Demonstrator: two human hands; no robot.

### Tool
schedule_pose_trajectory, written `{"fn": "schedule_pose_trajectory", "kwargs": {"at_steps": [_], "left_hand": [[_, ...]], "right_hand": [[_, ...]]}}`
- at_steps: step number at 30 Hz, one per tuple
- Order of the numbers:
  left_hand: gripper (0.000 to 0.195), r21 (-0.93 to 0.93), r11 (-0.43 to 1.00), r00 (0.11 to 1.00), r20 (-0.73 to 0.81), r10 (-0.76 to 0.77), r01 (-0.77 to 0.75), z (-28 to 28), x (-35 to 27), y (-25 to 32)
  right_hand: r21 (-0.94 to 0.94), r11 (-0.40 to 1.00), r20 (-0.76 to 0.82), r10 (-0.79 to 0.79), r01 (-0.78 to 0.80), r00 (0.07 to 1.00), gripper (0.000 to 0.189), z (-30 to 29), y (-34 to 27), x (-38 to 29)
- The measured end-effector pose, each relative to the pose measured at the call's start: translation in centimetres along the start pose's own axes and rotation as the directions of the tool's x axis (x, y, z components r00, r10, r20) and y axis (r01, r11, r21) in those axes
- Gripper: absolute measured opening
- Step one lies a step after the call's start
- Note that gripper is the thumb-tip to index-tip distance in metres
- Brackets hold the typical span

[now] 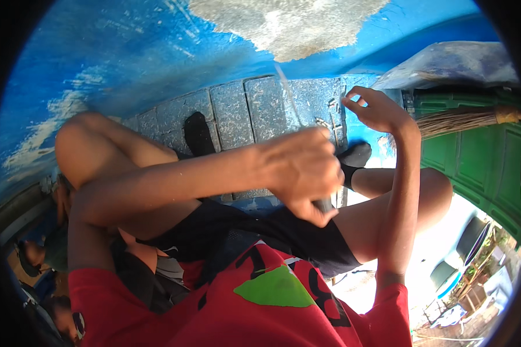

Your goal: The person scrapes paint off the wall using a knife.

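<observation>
My left hand (304, 173) reaches across in front of me, closed on the dark handle (323, 204) of a tool. A thin, blurred shaft or blade (288, 93) runs from the far side of the fist toward the blue wall; its exact kind cannot be told. Higher and to the right, my right hand (375, 108) is raised with bent fingers and a gap between thumb and forefinger, nothing visible in it. Small pale scraps (323, 121) lie on the grey tiles (230, 112) between the two hands, near my black-socked foot (356, 154).
A blue wall (134, 52) with peeling paint stands close ahead. At right, a stick broom (464, 121) lies across a green panel (482, 160). My other socked foot (198, 132) rests on the tiles. Other people (34, 256) are behind at lower left; tubs (445, 275) stand at lower right.
</observation>
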State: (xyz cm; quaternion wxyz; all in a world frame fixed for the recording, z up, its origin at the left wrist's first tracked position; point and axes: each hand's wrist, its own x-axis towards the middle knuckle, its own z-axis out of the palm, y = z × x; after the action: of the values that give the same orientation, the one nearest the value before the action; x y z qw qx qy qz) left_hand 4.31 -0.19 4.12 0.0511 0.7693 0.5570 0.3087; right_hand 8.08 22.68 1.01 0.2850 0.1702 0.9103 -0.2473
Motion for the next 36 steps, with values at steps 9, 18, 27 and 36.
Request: {"fn": "schedule_pose_trajectory", "kwargs": {"at_steps": [9, 18, 27, 36], "left_hand": [[0.051, 0.081, 0.988, 0.981, 0.133, -0.138, 0.128, 0.5, -3.6, -7.3], [0.054, -0.036, 0.999, 1.0, 0.015, 0.013, -0.013, 0.7, -0.8, -2.8], [0.058, -0.104, 0.993, 0.991, 0.12, 0.066, -0.053, 1.4, -1.4, 0.3], [0.06, 0.021, 0.998, 0.995, 0.082, -0.061, 0.059, 0.2, -1.6, -2.6]], "right_hand": [[0.013, 1.0, 0.035, 0.027, -0.027, 0.999, 0.048, -0.1, -1.4, -0.1], [-0.069, 0.997, -0.025, -0.031, 0.03, 0.999, 0.044, 0.2, 0.1, -0.2], [0.021, 1.0, 0.067, -0.007, 0.005, 0.998, 0.046, -0.2, -0.6, -0.1], [-0.004, 0.999, 0.049, -0.034, 0.034, 0.998, 0.045, -0.5, -0.5, 0.2]]}}
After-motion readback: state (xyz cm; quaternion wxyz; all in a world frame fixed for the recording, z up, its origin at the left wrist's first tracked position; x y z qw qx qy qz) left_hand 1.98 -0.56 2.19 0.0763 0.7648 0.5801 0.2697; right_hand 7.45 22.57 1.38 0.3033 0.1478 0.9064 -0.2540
